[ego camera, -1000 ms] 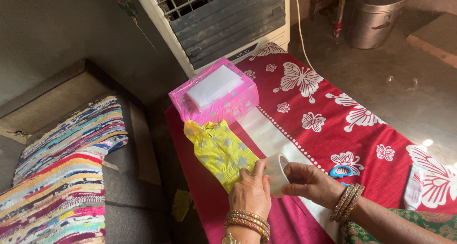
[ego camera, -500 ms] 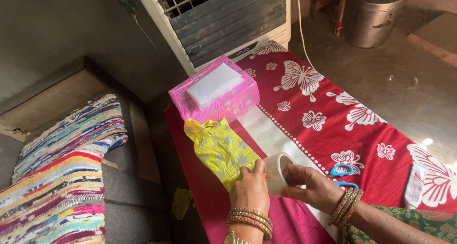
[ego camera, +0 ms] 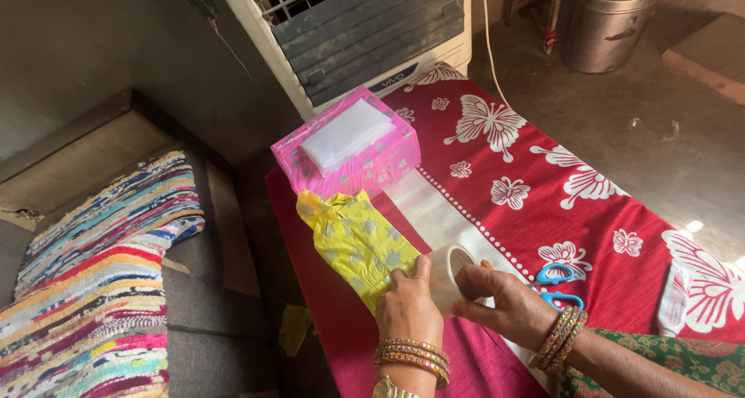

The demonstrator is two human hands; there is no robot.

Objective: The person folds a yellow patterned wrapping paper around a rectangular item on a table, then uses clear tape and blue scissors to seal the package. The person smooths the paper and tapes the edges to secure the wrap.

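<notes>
head view | from the wearer's head | steep downward look | close over red cloth (ego camera: pixel 543 212)

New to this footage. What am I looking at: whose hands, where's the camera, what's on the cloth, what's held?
There is no machine here: a person works with two bare hands, bangles on both wrists. The single picture comes from a camera worn on that person's head, looking down at the work.

The left hand and right hand together hold a roll of clear tape; the left thumb rests on the roll and the right fingers close around its far side.

They work over a red cloth with white butterflies. On it lie a yellow packet with grey stars, just under the left hand, a pink box with a white top behind it, and blue-handled scissors beside the right wrist. A grey louvred cooler stands behind the box.
</notes>
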